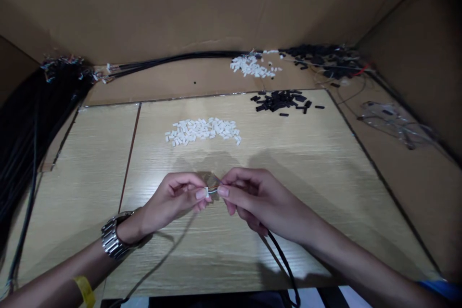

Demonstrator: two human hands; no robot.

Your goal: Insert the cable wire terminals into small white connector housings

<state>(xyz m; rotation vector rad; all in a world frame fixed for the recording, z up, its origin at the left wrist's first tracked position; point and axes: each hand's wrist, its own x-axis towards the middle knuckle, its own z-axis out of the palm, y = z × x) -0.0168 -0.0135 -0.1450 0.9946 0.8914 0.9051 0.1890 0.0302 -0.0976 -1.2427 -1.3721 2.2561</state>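
Between thumb and fingers, my left hand pinches a small white connector. Thin coloured wires run from the connector to my right hand, whose thumb and fingertips close on them. A black cable comes out below my right hand and curves down to the table's front edge. Both hands are raised over the pale wooden table, close together. My fingers hide part of the connector and the wire ends.
A pile of white connectors lies beyond my hands, with black connector pieces to its right. Farther back are another white pile and more black parts. A thick bundle of black cables lies left. Cardboard walls enclose the area.
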